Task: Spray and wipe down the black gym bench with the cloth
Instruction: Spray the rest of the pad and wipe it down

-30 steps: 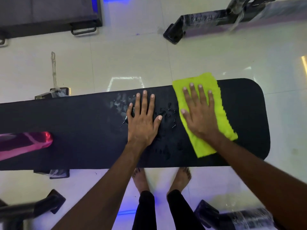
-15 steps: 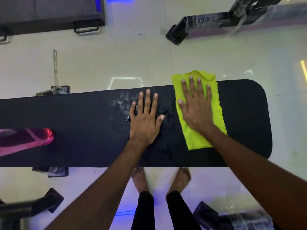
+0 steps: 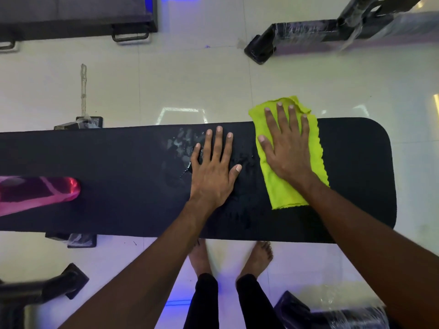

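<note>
The long black gym bench (image 3: pixel 107 167) runs across the view from left to right. Wet spray droplets (image 3: pixel 180 144) glisten near its far edge, left of my left hand. My left hand (image 3: pixel 212 172) lies flat on the pad, fingers spread, holding nothing. My right hand (image 3: pixel 286 146) presses flat on a yellow-green cloth (image 3: pixel 282 193), which lies on the right part of the bench; the cloth's far end hangs over the far edge. A pink bottle (image 3: pixel 35 192) lies on the bench at the far left.
Black equipment frames stand on the glossy tiled floor at top right (image 3: pixel 308 32), top left (image 3: pixel 78 17), bottom left (image 3: pixel 47 288) and bottom right (image 3: pixel 332 314). My bare feet (image 3: pixel 259 257) are just in front of the bench.
My right hand has pushed the cloth away from me, from mid-pad to the far edge, where it now bunches and overhangs. My left hand has stayed in place.
</note>
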Motion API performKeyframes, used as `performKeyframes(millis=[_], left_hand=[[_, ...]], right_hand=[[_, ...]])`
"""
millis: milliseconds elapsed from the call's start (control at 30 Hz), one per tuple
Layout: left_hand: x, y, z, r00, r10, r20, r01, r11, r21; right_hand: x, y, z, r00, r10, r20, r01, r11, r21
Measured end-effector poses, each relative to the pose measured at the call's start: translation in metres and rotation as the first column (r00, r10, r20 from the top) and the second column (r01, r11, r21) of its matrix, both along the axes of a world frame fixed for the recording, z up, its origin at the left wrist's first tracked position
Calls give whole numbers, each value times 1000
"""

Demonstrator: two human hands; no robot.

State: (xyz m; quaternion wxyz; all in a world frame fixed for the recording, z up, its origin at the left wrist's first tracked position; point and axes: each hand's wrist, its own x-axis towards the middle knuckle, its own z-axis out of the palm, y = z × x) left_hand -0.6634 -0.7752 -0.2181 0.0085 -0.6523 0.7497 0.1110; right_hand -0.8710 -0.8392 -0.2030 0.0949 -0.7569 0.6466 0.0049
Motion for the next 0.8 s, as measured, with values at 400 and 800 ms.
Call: performKeyframes(millis=[400,800], left_hand=[[-2,0,5,1000,-6,8,6,1000,11],[-1,0,8,1000,-4,-5,4,1000,19]], right_hand=[[4,57,-4,988,-149,-28,148,988,-32],[-3,65,-10,1000,6,-6,-7,998,-58]])
